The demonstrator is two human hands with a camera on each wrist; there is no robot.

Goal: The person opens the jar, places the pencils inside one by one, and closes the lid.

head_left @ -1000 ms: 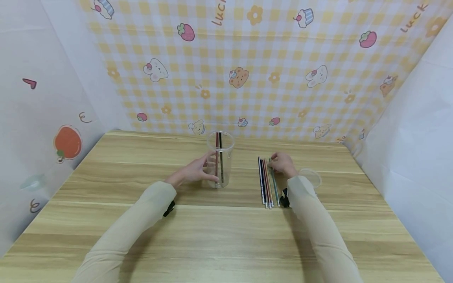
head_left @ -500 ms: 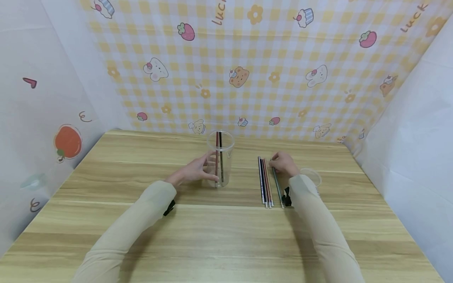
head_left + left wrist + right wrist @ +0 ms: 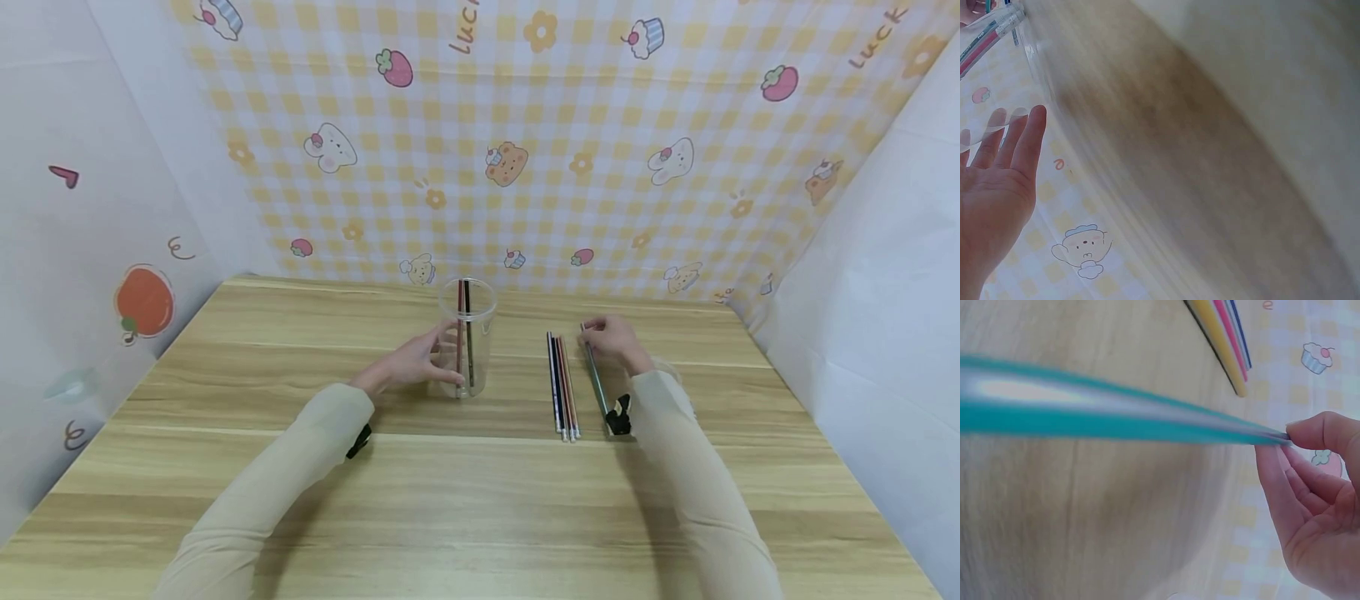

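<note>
The step in hand seems to be picking up the green pencil (image 3: pixel 597 377), pinched at its far end between the thumb and forefinger of the right hand (image 3: pixel 611 340); the next move probably calls for a steady pinch and a lift clear of the row (image 3: pixel 563 387), just left of those fingers; whether the pencil's near end touches the table (image 3: pixel 487 508) cannot be told; the right fingers angle leftward, the pencil slanting back toward the wrist; the left hand (image 3: pixel 412 360), thumb and fingers spread, holds the upright cup (image 3: pixel 486 354), two pencils (image 3: pixel 469 337) inside.
</note>
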